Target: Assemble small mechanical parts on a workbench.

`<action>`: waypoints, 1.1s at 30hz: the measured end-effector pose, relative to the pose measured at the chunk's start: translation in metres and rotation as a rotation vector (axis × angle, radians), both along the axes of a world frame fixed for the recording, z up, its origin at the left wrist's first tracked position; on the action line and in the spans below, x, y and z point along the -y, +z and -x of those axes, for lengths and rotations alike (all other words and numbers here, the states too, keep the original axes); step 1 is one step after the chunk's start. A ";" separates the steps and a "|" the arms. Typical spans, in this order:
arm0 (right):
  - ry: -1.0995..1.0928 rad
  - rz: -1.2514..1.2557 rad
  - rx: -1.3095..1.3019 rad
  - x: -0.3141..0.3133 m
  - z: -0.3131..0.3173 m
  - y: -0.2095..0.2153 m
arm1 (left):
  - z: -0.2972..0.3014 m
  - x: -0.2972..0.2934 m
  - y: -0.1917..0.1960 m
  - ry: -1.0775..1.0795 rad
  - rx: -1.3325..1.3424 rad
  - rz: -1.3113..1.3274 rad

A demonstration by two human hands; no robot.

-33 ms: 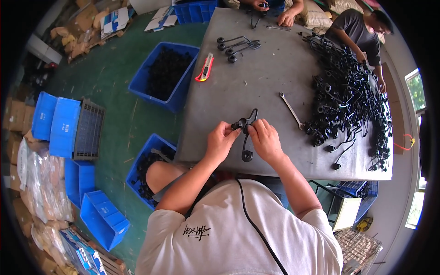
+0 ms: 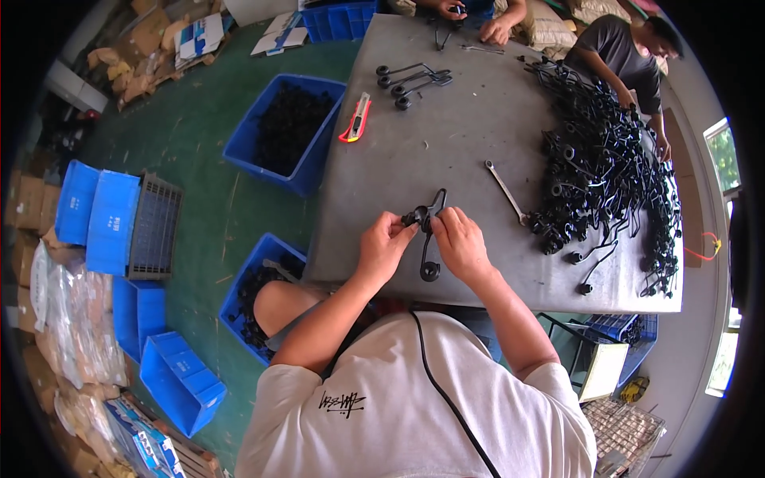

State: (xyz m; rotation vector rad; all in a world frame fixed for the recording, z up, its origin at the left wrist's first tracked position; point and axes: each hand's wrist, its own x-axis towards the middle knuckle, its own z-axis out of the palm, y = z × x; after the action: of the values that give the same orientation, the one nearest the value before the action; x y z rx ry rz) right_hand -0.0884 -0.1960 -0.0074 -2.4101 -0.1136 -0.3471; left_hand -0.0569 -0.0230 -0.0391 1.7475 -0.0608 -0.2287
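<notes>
So, a bent black metal rod part with round roller ends [image 2: 429, 231] is being gripped from both sides just above the near edge of the grey metal-topped table [image 2: 446, 119]. The left hand [image 2: 384, 245] is pinched on the small black fitting at the part's upper end, and the right hand [image 2: 460, 243] is closed around the rod right beside it. One round end hangs down toward the table edge, seemingly resting on the top, though that can't be told for sure. Held that way, the joint sits between the two sets of fingertips, which looks like the reason for the two-handed grip.

A slim silver open-ended wrench [image 2: 505, 191] is left lying flat just to the right, within easy reach. A red and yellow utility knife [image 2: 355, 118] is parked further up the table. A big tangled heap of similar black rod parts [image 2: 606, 167] is piled along the right side, and a few laid-out ones [image 2: 410, 80] sit at the far end.

As for containers: a blue plastic crate [image 2: 275, 147] on the green floor at the table's left is filled with small black pieces. Another blue bin [image 2: 255, 275] by the knee holds more of the same. Stacked blue crates [image 2: 100, 215] further left can't be seen into.
</notes>
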 end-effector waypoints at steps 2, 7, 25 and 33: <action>-0.027 -0.007 -0.046 -0.003 0.000 -0.010 | 0.004 0.002 -0.006 0.011 0.044 -0.023; -0.132 -0.684 -0.562 0.000 -0.007 -0.023 | 0.014 0.005 -0.002 0.132 0.363 -0.143; -0.189 0.065 -0.159 0.063 -0.046 0.013 | -0.010 -0.006 -0.010 0.141 0.396 -0.271; -0.067 -0.424 -0.038 0.019 0.022 -0.029 | -0.010 -0.006 -0.025 0.134 0.459 -0.282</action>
State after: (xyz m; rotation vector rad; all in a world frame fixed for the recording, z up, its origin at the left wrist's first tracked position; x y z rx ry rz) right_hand -0.1103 -0.2149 -0.0367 -2.0017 0.0538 -0.3195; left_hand -0.0467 -0.0170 -0.0643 2.0470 -0.2534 0.2787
